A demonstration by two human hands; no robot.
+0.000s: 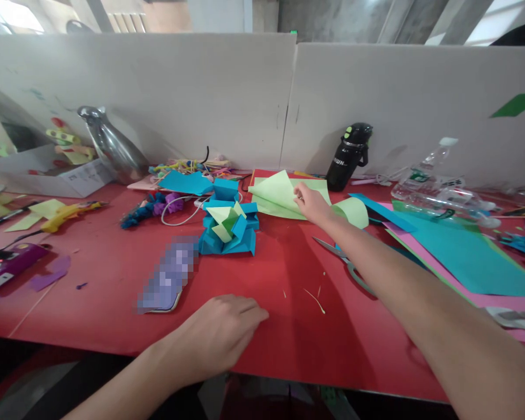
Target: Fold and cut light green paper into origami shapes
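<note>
My right hand (pixel 311 202) reaches to the back of the table, its curled fingers closed at the edge of a light green paper sheet (pixel 275 189) that is lifted and bent into a cone-like fold. Low over the front edge of the table is my left hand (pixel 227 326), fingers bent and pressed together, with nothing visible in them. Between the hands stands a folded blue paper piece (pixel 227 245) with pale green paper at its centre. A pair of scissors (pixel 343 261) lies partly hidden under my right forearm.
A phone (pixel 168 277), blurred out, lies left of the blue piece. A black bottle (pixel 349 157) and clear plastic bottles (pixel 424 175) stand or lie at the back right, near stacked coloured paper (pixel 455 251). At left are a metal jug (pixel 114 146), glue gun (pixel 70 216) and purple power strip (pixel 15 265).
</note>
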